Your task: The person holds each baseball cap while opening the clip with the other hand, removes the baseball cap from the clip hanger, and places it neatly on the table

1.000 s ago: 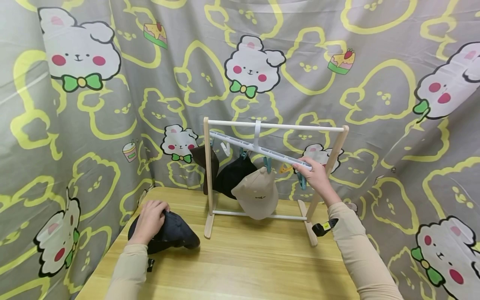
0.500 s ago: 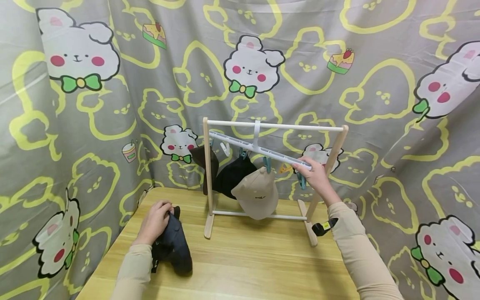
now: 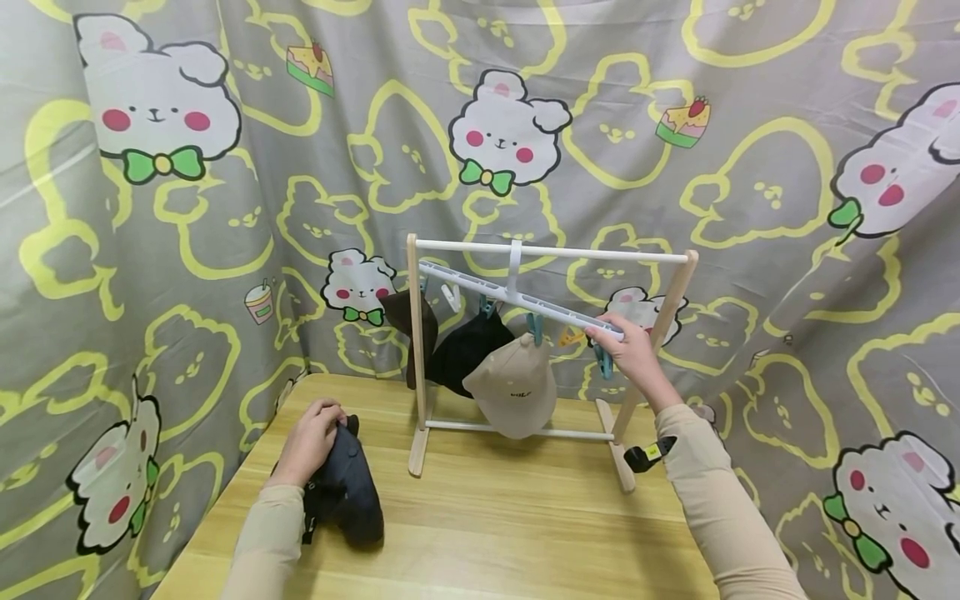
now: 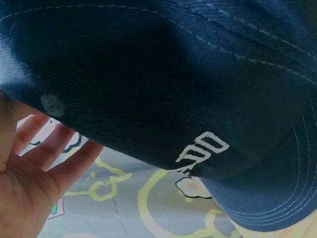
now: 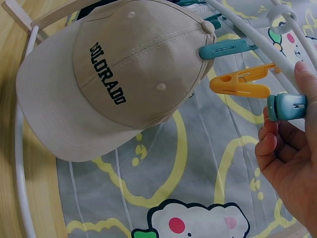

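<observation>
My left hand (image 3: pixel 311 437) grips a navy baseball cap (image 3: pixel 352 492) at its upper edge, with the brim pointing down toward the table's front. In the left wrist view, white stitched letters (image 4: pixel 203 151) show on the cap's front. My right hand (image 3: pixel 632 357) holds the right end of a pale clip hanger (image 3: pixel 558 311), which slants down to the right. A teal clip (image 5: pixel 287 106) sits by its fingers, with an orange clip (image 5: pixel 240 88) beside it. From another teal clip (image 5: pixel 228 48) hangs a beige cap (image 5: pixel 133 64) lettered COLORADO.
The hanger hooks over the white top rail (image 3: pixel 600 252) of a small wooden rack. A black cap (image 3: pixel 461 358) and a dark brown cap (image 3: pixel 399 311) hang farther left, near a white clip (image 3: pixel 451 297). The wooden table (image 3: pixel 510 533) meets a cartoon-print curtain (image 3: pixel 315 233) behind.
My left hand has lifted and turned the navy cap, so its brim swings from pointing right to pointing down and nearer the front. The right hand and hanger stay in place.
</observation>
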The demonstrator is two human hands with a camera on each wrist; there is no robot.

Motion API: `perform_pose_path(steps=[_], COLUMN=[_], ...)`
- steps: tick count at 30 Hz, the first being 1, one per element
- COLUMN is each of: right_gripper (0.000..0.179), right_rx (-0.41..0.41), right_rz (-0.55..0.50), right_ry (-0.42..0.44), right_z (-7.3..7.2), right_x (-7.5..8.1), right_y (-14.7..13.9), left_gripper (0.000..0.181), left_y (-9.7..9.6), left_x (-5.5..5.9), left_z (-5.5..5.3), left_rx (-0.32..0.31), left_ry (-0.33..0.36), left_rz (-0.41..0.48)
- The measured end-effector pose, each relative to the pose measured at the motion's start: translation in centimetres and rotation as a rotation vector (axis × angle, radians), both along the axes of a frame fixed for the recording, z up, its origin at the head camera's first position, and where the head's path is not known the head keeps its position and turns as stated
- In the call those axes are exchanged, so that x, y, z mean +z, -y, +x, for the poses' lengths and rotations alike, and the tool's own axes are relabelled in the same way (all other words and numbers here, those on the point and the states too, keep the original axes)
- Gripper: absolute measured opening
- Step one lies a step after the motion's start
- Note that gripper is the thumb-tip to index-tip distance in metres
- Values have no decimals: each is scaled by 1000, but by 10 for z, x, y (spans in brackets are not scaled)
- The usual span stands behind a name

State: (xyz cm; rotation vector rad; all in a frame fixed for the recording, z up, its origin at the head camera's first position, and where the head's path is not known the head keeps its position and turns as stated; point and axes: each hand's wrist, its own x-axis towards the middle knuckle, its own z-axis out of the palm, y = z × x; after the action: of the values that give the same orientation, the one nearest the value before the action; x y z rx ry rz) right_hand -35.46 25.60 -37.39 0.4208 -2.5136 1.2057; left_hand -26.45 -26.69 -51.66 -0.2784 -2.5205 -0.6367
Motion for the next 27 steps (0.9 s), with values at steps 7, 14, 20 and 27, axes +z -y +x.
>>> perform_pose_path(steps=[7,14,20,27], right_gripper=[38,37,36,39], right_rx=[-12,-15,-14,-7], right_rz=[4,3,-1,3], right_ry=[9,5,3,13], right_z=[1,1,1,2], right_x=[0,0,0,1], right_y=[1,1,0,1], left_gripper=[15,15,14,11], left_y=[0,-3,-12,-18], left_x=[-4,-8,-12,-27], left_z=[-4,-12,-14,-6], left_rx=[7,20,10,12], left_ry=[101,138,157,214], left_rz=[16,17,15,75])
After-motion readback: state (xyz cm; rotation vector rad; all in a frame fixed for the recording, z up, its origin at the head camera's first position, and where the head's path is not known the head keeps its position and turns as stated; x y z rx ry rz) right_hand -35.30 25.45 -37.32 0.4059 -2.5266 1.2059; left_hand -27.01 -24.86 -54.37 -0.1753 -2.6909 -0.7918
